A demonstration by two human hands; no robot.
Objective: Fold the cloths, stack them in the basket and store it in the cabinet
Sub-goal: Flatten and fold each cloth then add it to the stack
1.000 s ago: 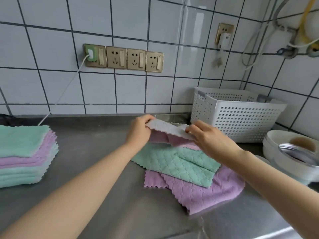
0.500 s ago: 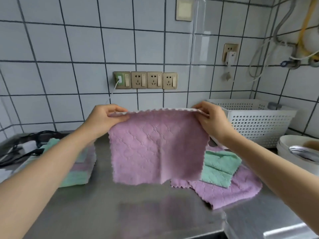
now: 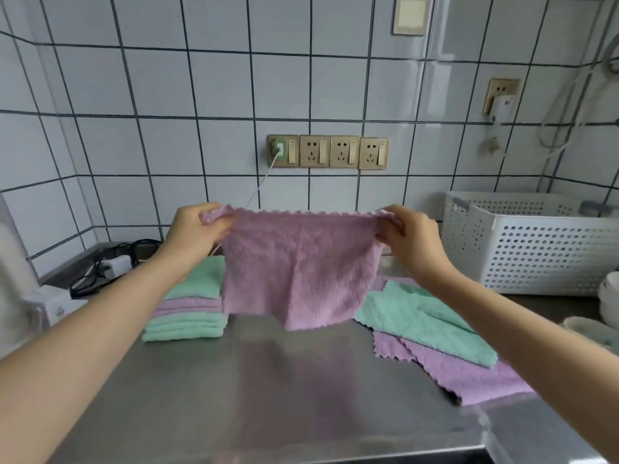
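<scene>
A purple cloth (image 3: pixel 301 272) hangs spread out above the steel counter (image 3: pixel 268 396). My left hand (image 3: pixel 194 232) pinches its top left corner and my right hand (image 3: pixel 408 239) pinches its top right corner. Behind it on the left sits a stack of folded green and purple cloths (image 3: pixel 191 306). On the right lie unfolded cloths, a green cloth (image 3: pixel 422 326) on top of a purple one (image 3: pixel 469 373). The white perforated basket (image 3: pixel 536 249) stands at the back right, against the wall.
Black cables and a white adapter (image 3: pixel 110 266) lie at the back left corner. A white cable runs from the wall sockets (image 3: pixel 328 151) down to the counter. White bowls (image 3: pixel 606 303) stand at the right edge. The counter's front edge is close below.
Both hands lifted the purple cloth off the loose pile and spread it wide by its top corners. The view turned left, so the folded stack now shows nearer the middle.
</scene>
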